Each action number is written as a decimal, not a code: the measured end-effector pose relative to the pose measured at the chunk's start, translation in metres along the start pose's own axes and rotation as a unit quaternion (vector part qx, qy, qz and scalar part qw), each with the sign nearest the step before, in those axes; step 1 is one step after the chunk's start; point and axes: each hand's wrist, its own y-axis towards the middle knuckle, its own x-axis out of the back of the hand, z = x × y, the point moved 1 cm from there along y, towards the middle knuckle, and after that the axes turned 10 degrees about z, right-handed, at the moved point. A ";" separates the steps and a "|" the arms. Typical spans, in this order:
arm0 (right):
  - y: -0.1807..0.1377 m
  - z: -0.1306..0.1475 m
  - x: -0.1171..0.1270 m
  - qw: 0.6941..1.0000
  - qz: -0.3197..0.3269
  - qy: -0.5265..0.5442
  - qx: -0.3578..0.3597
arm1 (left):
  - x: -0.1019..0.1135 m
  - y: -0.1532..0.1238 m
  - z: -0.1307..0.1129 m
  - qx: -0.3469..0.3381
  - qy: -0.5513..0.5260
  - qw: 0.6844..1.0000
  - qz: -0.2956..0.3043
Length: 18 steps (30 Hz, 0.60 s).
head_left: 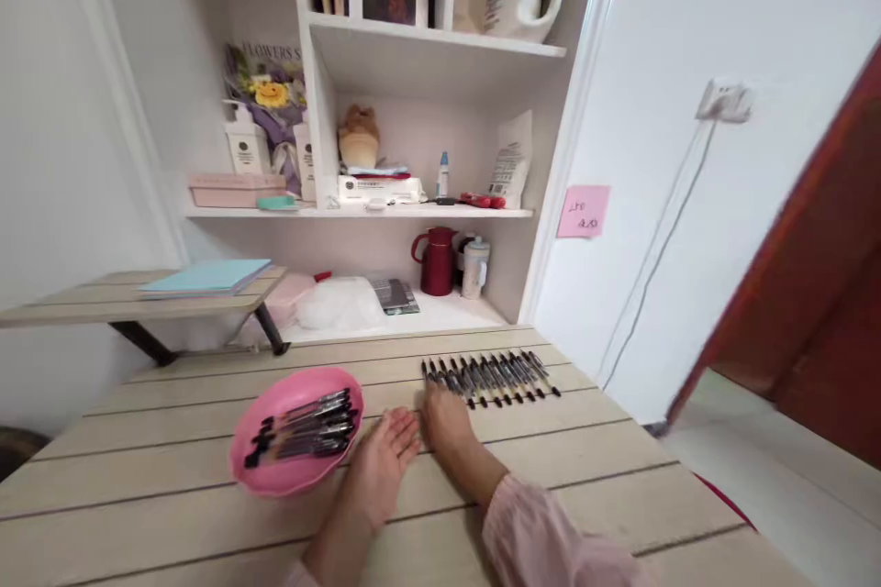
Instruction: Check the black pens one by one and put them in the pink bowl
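My right hand (pixel 446 420) is at the near left end of a row of dark pens (pixel 506 376) laid side by side on the slatted table. Its fingers are closed round the lower part of a pen (pixel 425 371), which they partly hide. My left hand (pixel 385 460) rests beside it with the palm turned up and fingers stretched out, holding nothing. To its left stands a pink bowl (pixel 251 417) with a wavy rim. Several more dark pens (pixel 309 429) lie heaped in the bowl.
A small raised wooden stand (pixel 83 301) at the back left bears a light blue notebook (pixel 206 277). Behind the table, white shelves (pixel 440 213) hold bottles, a dark red jug (pixel 438 262) and a cup (pixel 474 268). A wall with a hanging cable (pixel 661 261) is on the right.
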 end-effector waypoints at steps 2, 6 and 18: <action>-0.001 0.001 0.001 1.000 -0.001 0.003 0.000 | 0.000 -0.002 0.000 -0.001 0.001 1.000 -0.003; -0.008 0.005 0.006 1.000 -0.003 0.015 0.004 | -0.001 -0.004 -0.001 -0.006 0.003 1.000 0.000; -0.099 0.008 0.008 0.993 0.061 0.057 0.088 | -0.005 -0.013 -0.004 -0.077 0.152 0.985 0.022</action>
